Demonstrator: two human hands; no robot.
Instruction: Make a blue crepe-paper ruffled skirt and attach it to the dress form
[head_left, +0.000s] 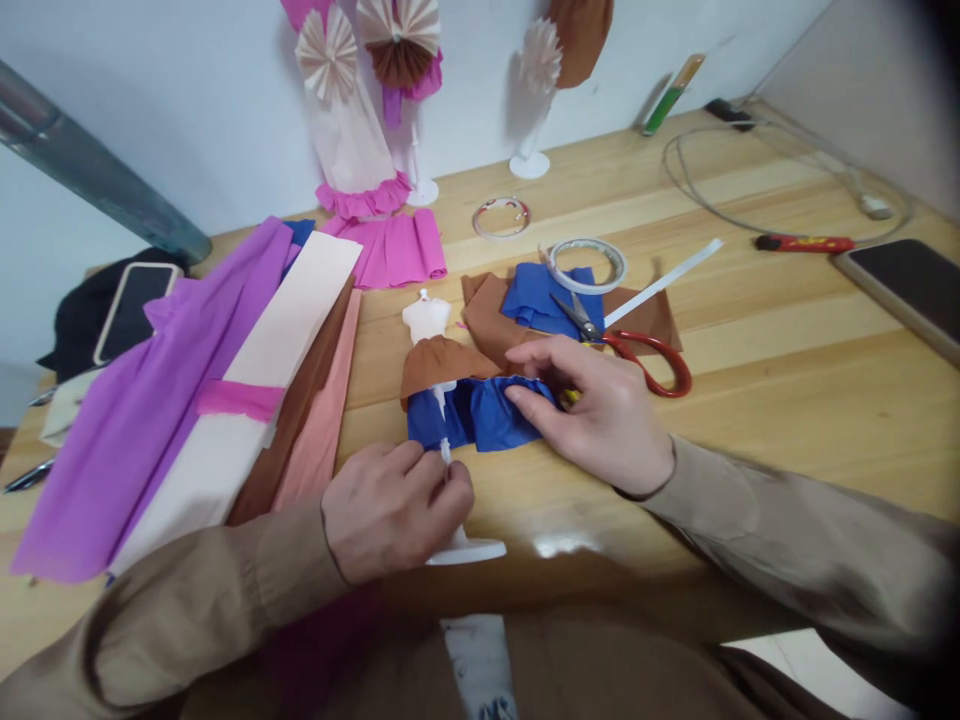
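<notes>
A small white mannequin (427, 318) on a stand with a round white base (480, 551) is in front of me. A brown crepe paper skirt (442, 366) hangs round its waist. My left hand (397, 510) is closed round the stand's thin pole, below the skirt. Gathered blue crepe paper (499, 415) runs from under the brown layer to the right. My right hand (600, 410) pinches its right end between thumb and fingers. Red-handled scissors (660, 365) lie just beyond my right hand, partly on brown paper (491, 315) and a folded blue piece (536, 300).
Purple crepe paper (172, 380) and a cream roll (255, 350) lie at left. A tape roll (589, 265) rests behind the scissors. Dressed mannequins (352, 140) stand by the wall. At right are a red-and-black cutter (806, 244), a cable (705, 205) and a phone (911, 285).
</notes>
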